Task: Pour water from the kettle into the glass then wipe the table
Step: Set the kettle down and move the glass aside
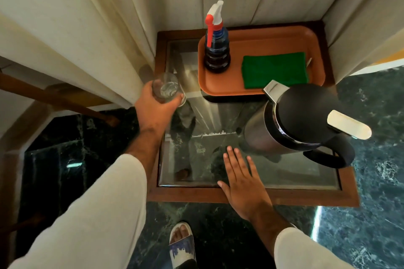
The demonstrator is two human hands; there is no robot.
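My left hand (pixel 156 108) is wrapped around a clear drinking glass (pixel 167 88), holding it at the left edge of the glass-topped table (pixel 240 194). The glass looks empty. My right hand (pixel 241 181) lies flat, fingers spread, on the table's front part and wooden frame. A steel kettle (pixel 303 122) with a black lid and black handle stands at the table's right side, just beyond my right hand's fingertips. A folded green cloth (pixel 275 70) lies on the orange tray (pixel 262 37) at the back.
A spray bottle (pixel 216 50) with dark liquid and a red-and-white trigger stands on the tray's left end. Cream curtains (pixel 98 28) hang close on the left, back and right. Dark green marble floor (pixel 371 181) surrounds the table. My sandalled foot (pixel 181 242) is below the front edge.
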